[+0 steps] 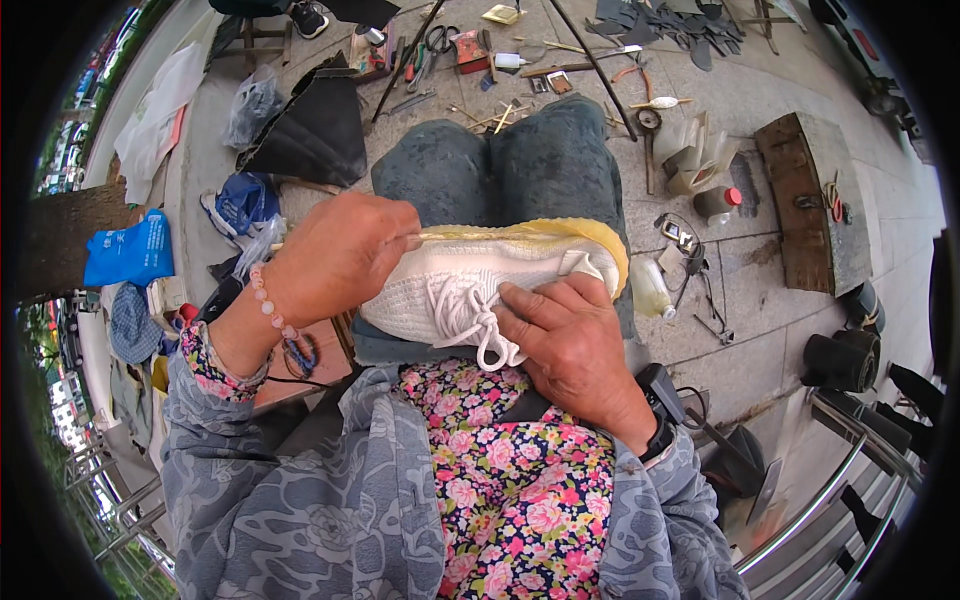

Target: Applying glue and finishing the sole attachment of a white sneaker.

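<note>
A white knit sneaker (440,280) lies across my lap, its laces tied in a bow. Its yellowish sole (585,232) faces away from me, and the toe points left. My right hand (570,335) grips the shoe around its opening, with the thumb by the laces. At the toe end, my left hand (335,255) is closed in a pinch beside the edge where sole and upper meet. A thin light strip shows along that edge by its fingertips; what the fingers hold is mostly hidden. A dark green cloth (500,165) covers my knees under the shoe.
Scissors (440,40), a white bottle (510,60) and other tools lie on the paving beyond my knees. To the right stand a red-capped jar (717,203) and a wooden box (800,200). Bags, including a blue one (130,250), sit at left. A metal-framed seat (850,470) is at lower right.
</note>
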`<state>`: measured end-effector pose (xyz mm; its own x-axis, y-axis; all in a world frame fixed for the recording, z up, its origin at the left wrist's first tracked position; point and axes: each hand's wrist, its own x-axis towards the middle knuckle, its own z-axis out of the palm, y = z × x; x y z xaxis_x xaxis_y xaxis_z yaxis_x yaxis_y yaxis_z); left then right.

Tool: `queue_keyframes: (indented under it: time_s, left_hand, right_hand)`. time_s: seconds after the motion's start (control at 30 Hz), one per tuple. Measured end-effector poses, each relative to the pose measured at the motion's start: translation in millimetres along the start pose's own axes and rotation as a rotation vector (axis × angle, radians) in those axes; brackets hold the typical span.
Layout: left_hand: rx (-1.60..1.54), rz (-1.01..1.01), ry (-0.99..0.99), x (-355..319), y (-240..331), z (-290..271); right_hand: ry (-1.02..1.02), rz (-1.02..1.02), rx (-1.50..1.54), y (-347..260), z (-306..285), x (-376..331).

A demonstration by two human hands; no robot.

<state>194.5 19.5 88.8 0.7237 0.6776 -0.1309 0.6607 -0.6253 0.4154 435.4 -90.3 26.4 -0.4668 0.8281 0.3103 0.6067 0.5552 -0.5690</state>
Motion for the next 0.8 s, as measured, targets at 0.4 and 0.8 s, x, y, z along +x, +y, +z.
queue_keyframes:
  time_s: [0.4,0.8]
  left_hand:
    - [0.053,0.096,0.187,21.9,22.0,23.2]
    - [0.416,0.209,0.348,-16.5,17.0,0.7]
  right_hand:
    - [0.005,0.031,0.003,-1.6,-0.7,-2.6]
    - [-0.004,0.040,0.034,-0.5,-0.5,-1.5]
